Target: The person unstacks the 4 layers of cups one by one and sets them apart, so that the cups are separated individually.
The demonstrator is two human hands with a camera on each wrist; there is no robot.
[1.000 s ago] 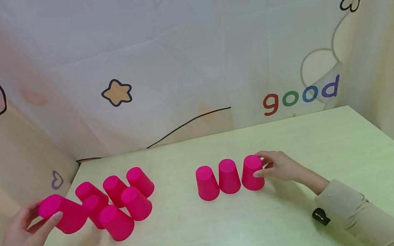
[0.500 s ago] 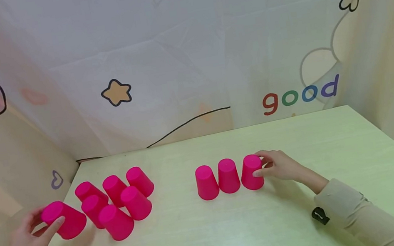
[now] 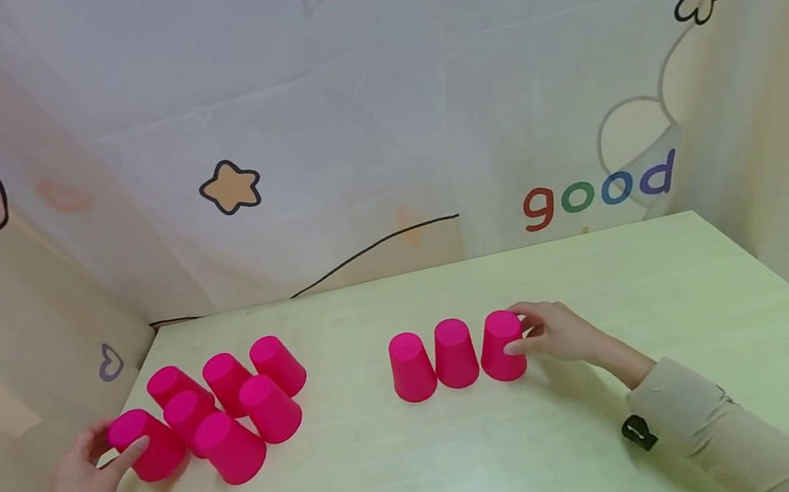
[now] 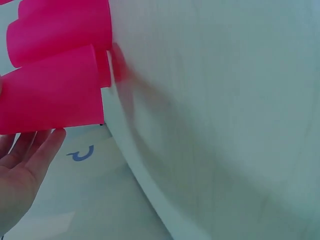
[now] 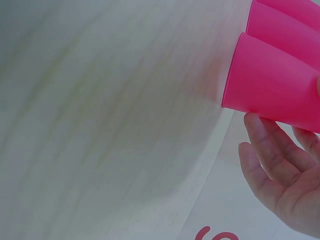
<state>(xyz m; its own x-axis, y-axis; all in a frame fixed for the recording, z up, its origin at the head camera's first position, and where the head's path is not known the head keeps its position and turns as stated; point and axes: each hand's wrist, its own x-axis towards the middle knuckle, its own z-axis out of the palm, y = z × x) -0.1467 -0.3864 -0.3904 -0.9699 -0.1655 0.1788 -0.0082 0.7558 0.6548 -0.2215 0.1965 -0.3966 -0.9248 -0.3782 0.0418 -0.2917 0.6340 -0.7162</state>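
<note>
At the table's left side, my left hand (image 3: 83,483) holds an upside-down pink plastic cup (image 3: 154,452) between thumb and fingers, slightly tilted. In the left wrist view this cup (image 4: 52,92) sits close to the tabletop, its rim just short of the neighbouring cups' rims. Several more inverted pink cups (image 3: 270,411) stand grouped to its right. My right hand (image 3: 561,332) pinches the rightmost cup (image 3: 497,362) of a row of three, which stands on the table. Two cups of that row, the middle one (image 3: 455,355) and the left one (image 3: 413,369), stand beside it.
The pale green table (image 3: 426,468) runs back to a printed curtain (image 3: 361,116). More curtain hangs close along the left and right sides. A small black object (image 3: 639,432) shows beside my right sleeve (image 3: 697,405).
My left hand has lowered its cup and brought it right, toward the left group. The right hand and the row of three look the same.
</note>
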